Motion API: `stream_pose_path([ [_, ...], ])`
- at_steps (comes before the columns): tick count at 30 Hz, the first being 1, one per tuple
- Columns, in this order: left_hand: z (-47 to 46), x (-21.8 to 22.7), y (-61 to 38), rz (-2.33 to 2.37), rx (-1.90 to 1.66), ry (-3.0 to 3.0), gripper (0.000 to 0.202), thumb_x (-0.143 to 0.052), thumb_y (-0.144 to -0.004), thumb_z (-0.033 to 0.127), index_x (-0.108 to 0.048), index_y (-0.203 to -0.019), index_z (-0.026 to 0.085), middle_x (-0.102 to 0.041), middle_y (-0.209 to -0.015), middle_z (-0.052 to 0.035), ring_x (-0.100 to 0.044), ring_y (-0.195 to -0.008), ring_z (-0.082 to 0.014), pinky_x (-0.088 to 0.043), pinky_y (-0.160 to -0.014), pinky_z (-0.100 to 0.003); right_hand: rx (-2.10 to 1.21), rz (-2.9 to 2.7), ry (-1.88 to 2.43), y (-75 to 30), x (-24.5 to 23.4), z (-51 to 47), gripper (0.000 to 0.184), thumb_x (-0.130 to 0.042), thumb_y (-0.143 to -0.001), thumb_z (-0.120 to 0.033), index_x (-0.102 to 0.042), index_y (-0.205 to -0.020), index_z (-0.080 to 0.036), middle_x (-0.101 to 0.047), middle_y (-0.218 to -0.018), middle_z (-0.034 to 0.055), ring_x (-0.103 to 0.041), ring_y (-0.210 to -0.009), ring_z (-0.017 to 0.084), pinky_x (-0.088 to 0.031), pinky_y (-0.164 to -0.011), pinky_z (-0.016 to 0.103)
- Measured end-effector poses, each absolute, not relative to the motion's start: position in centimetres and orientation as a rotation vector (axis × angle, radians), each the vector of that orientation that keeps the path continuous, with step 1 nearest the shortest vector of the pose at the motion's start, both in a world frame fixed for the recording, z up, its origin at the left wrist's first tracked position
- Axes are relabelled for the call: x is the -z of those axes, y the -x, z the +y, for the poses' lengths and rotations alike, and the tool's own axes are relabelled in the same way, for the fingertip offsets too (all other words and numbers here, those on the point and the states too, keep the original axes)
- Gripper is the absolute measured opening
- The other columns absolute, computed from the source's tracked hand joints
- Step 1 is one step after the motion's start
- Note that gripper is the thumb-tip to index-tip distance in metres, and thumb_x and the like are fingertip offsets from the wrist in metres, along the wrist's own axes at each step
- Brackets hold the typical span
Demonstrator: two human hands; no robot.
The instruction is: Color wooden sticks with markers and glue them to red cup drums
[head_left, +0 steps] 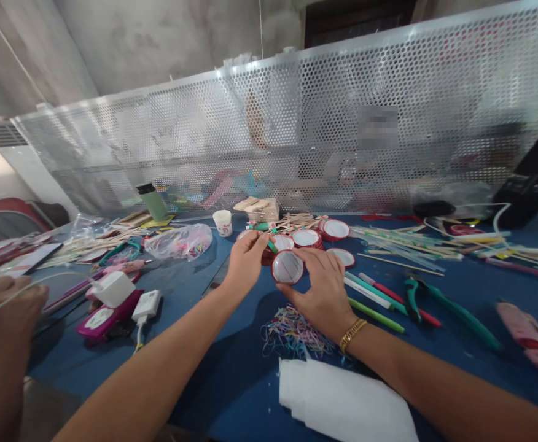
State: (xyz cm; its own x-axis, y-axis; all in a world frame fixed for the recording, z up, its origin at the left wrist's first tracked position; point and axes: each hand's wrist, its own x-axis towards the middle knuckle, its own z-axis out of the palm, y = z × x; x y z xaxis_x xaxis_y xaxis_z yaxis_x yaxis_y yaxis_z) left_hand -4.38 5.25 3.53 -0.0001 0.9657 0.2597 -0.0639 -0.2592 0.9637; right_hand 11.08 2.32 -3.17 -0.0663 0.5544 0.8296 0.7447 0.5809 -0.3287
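Observation:
My right hand (pixel 323 288) is closed by its fingertips on a round disc (pixel 287 268), tilted up toward me. The disc has a pale face with thin lines across it and a red rim. My left hand (pixel 247 256), also closed, pinches a small green pen-like piece (pixel 272 247) at the disc's upper left edge; its full shape is hidden by the fingers. Just behind my hands stand stacks of similar red-rimmed discs (pixel 306 238), and a single disc (pixel 343 258) lies to their right. Below my right hand is a tangle of coloured thin strands (pixel 296 331).
Markers (pixel 379 316), teal pliers (pixel 462 313) and thin sticks (pixel 398 242) lie at right. A white roll (pixel 343 399) lies in front. At left are a paper cup (pixel 223 223), a plastic bag (pixel 179 241), a charger (pixel 113 288) and another person's hand (pixel 8 307). A perforated metal panel (pixel 273 141) stands behind.

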Motion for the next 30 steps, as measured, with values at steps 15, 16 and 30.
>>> stream_pose_path([
  [15,4.8,-2.9,3.6,0.899,-1.228,-1.293,0.032,-0.073,-0.073,0.047,-0.066,-0.079,0.016,-0.064,-0.074,-0.0012,-0.058,-0.068,-0.0127,-0.048,-0.065,-0.025,0.266,-1.647,1.120,-11.1,2.7,2.2,0.060,-0.071,-0.077,-0.052,-0.055,-0.124,-0.019,-0.064,-0.120,0.0133,-0.055,-0.114,0.032,-0.037,-0.099,0.049],
  [16,4.8,-2.8,3.5,0.899,-1.209,-1.311,0.029,-0.074,-0.072,0.043,-0.065,-0.079,0.016,-0.063,-0.075,-0.0007,-0.058,-0.069,-0.0125,-0.048,-0.066,-0.025,0.272,-1.631,1.134,-11.1,2.6,2.2,0.060,-0.071,-0.076,-0.052,-0.055,-0.123,-0.019,-0.064,-0.119,0.0135,-0.056,-0.113,0.032,-0.037,-0.099,0.049],
  [30,5.3,-1.6,3.4,1.159,-1.217,-1.576,0.015,-0.063,-0.069,0.016,-0.067,-0.083,0.016,-0.063,-0.077,-0.0005,-0.055,-0.071,-0.0140,-0.045,-0.065,-0.024,0.198,-1.691,1.219,-11.1,2.3,2.2,0.053,-0.069,-0.078,-0.052,-0.057,-0.117,-0.019,-0.066,-0.112,0.0107,-0.056,-0.106,0.030,-0.035,-0.095,0.045],
])
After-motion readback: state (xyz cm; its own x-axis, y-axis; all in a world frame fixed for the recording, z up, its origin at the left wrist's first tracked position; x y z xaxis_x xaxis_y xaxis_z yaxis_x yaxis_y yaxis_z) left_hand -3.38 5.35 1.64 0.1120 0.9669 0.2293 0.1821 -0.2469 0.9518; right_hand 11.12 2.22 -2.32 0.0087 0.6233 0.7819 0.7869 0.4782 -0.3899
